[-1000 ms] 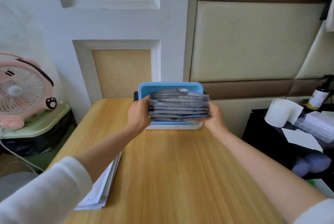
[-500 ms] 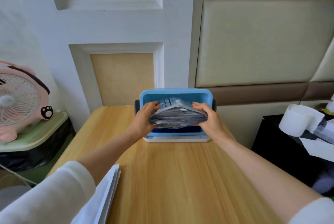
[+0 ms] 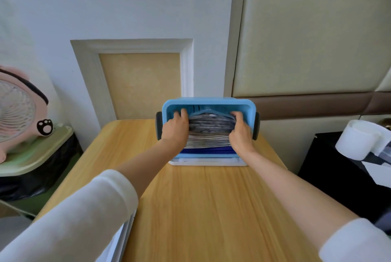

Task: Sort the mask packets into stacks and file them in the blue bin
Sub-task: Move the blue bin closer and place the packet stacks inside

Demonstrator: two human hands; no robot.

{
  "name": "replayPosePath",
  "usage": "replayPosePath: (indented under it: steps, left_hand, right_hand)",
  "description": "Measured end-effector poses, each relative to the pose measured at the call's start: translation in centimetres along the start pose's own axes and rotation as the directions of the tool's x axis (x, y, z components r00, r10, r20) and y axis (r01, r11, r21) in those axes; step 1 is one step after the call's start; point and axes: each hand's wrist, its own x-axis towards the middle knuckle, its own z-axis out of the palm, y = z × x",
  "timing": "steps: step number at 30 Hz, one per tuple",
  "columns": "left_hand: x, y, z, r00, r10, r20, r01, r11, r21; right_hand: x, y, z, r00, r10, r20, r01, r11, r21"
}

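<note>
A light blue bin (image 3: pixel 208 103) with dark side handles stands at the far edge of the wooden table (image 3: pixel 203 208). A stack of grey mask packets (image 3: pixel 210 127) sits inside the bin, standing on edge. My left hand (image 3: pixel 175 129) grips the stack's left end and my right hand (image 3: pixel 241 132) grips its right end, both inside the bin. More pale packets (image 3: pixel 208 142) show just in front of the grey ones. The lower part of the stack is hidden by the bin wall.
A white tray (image 3: pixel 208 162) lies under the bin's front. A pink fan (image 3: pixel 19 111) stands on a green lid at the left. A white paper roll (image 3: pixel 357 139) rests on a black surface at the right. White papers (image 3: pixel 120 238) lie at the table's near left.
Both hands carried the packet stack forward and down from above the table into the bin. The stack turned from lying flat to standing on edge.
</note>
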Motion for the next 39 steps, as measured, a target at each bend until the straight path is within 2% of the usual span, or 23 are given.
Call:
replayPosePath:
  steps: [3, 6, 11, 17, 20, 21, 22, 23, 24, 26, 28, 29, 31, 32, 33, 35, 39]
  left_hand:
    - [0.4, -0.1, 0.8, 0.997, 0.000, 0.082, -0.006, 0.998, 0.070]
    - [0.4, 0.0, 0.2, 0.994, 0.018, 0.112, -0.032, 0.991, 0.132]
    - [-1.2, 0.0, -2.4, 0.996, 0.083, 0.043, -0.090, 0.974, 0.210]
    - [-3.3, -1.4, -3.5, 0.995, 0.088, 0.043, -0.089, 0.996, 0.029]
    - [-5.5, -3.0, -5.6, 0.999, 0.044, 0.012, -0.044, 0.999, 0.012]
    - [-6.5, -4.2, -6.5, 0.997, -0.006, 0.074, 0.003, 0.999, 0.042]
    - [-7.5, -5.8, -7.2, 0.978, -0.073, 0.194, 0.055, 0.993, 0.100]
    - [-8.4, -7.5, -7.9, 0.925, -0.147, 0.350, 0.094, 0.982, 0.165]
    - [-9.3, -9.0, -8.5, 0.831, -0.228, 0.507, 0.132, 0.967, 0.217]
    - [-11.4, -11.2, -9.5, 0.601, -0.376, 0.705, 0.229, 0.926, 0.298]
    - [-13.2, -12.3, -9.9, 0.462, -0.430, 0.776, 0.263, 0.902, 0.344]
    - [-14.3, -12.7, -10.0, 0.405, -0.439, 0.802, 0.271, 0.896, 0.353]
    - [-16.1, -13.3, -9.4, 0.284, -0.453, 0.845, 0.334, 0.873, 0.356]
    - [-17.0, -13.5, -8.9, 0.263, -0.449, 0.854, 0.382, 0.861, 0.336]
    - [-17.8, -13.6, -8.5, 0.282, -0.446, 0.849, 0.431, 0.850, 0.304]
    - [-19.2, -13.5, -8.1, 0.387, -0.430, 0.816, 0.478, 0.850, 0.221]
    - [-21.1, -12.5, -6.7, 0.589, -0.370, 0.718, 0.401, 0.906, 0.138]
  right_hand:
    - [0.3, 0.1, 0.1, 0.992, 0.051, 0.113, -0.024, 0.974, -0.224]
    - [0.5, -0.2, -0.3, 0.983, 0.081, 0.166, -0.019, 0.939, -0.344]
    - [-0.8, -0.5, -1.5, 0.988, -0.101, 0.119, 0.149, 0.834, -0.531]
    - [-3.1, -1.9, -3.9, 0.975, -0.117, 0.187, 0.210, 0.757, -0.618]
    - [-4.8, -3.3, -5.4, 0.970, -0.167, 0.178, 0.242, 0.755, -0.609]
    - [-5.6, -3.8, -5.6, 0.962, -0.188, 0.199, 0.269, 0.789, -0.552]
    - [-6.3, -4.3, -5.5, 0.948, -0.207, 0.242, 0.301, 0.832, -0.466]
    - [-7.2, -4.8, -5.0, 0.927, -0.211, 0.309, 0.322, 0.871, -0.371]
    - [-8.0, -5.4, -4.2, 0.897, -0.191, 0.399, 0.320, 0.902, -0.289]
    - [-10.3, -6.9, -2.0, 0.801, -0.106, 0.590, 0.256, 0.950, -0.177]
    - [-12.5, -9.0, 0.7, 0.688, -0.034, 0.725, 0.149, 0.984, -0.096]
    - [-13.5, -10.1, 2.0, 0.659, -0.029, 0.752, 0.122, 0.990, -0.068]
    - [-14.6, -11.9, 4.7, 0.669, -0.046, 0.741, 0.101, 0.994, -0.029]
    - [-14.8, -12.6, 6.0, 0.676, -0.046, 0.735, 0.080, 0.997, -0.011]
    - [-14.9, -13.3, 7.2, 0.669, -0.031, 0.742, 0.047, 0.999, -0.001]
    - [-14.9, -14.6, 9.1, 0.627, 0.014, 0.779, 0.011, 1.000, -0.027]
    - [-14.1, -16.2, 9.5, 0.525, 0.101, 0.845, 0.161, 0.963, -0.215]
